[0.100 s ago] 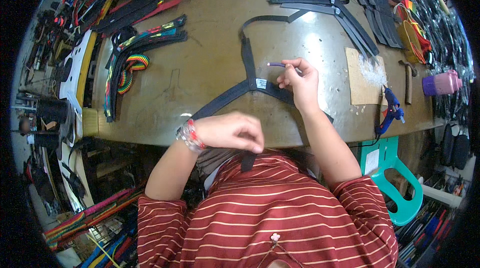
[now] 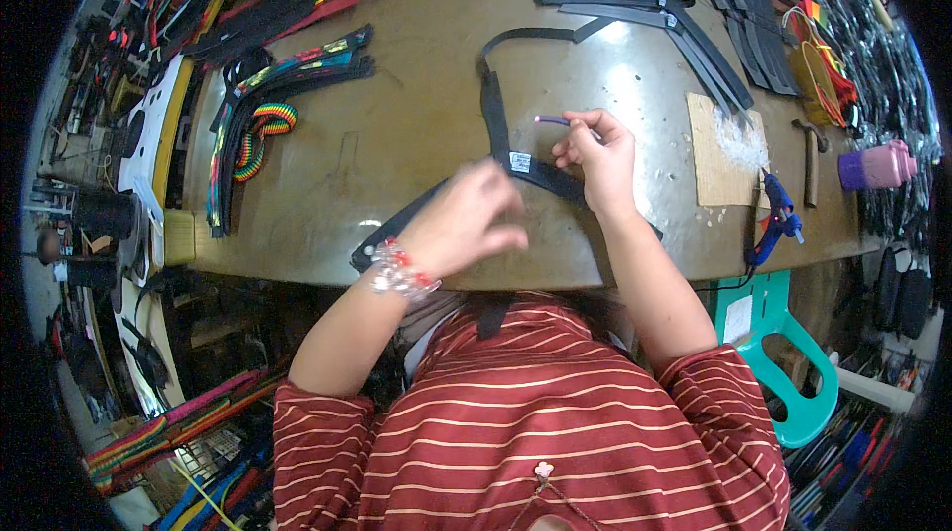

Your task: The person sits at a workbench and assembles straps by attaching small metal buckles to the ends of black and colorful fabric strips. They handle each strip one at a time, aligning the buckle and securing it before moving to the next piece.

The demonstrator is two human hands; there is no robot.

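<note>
A black webbing strap piece (image 2: 494, 115) with a small white label (image 2: 519, 162) at its join lies on the table in front of me. Its arms spread left and right toward the near edge. Over the left arm is my left hand (image 2: 471, 219), blurred by motion, thumb apart from the fingers and nothing seen in it. My right hand (image 2: 602, 149), above the right arm of the strap, pinches a thin dark purple stick (image 2: 552, 120) with a pale tip pointing left. A dark strap end (image 2: 491, 319) hangs at the table edge against my shirt.
More black straps lie at the far right (image 2: 684, 35) and colourful ones at the left (image 2: 288, 75). To the right are cardboard (image 2: 704, 164) with clear scraps, a blue glue gun (image 2: 776, 214), a hammer (image 2: 811, 164) and a purple tumbler (image 2: 873, 166). A green chair (image 2: 793, 372) stands below.
My left hand has moved up and away from the dark strap end at the table edge, over the strap's left arm. The right hand stays nearly still with the purple stick.
</note>
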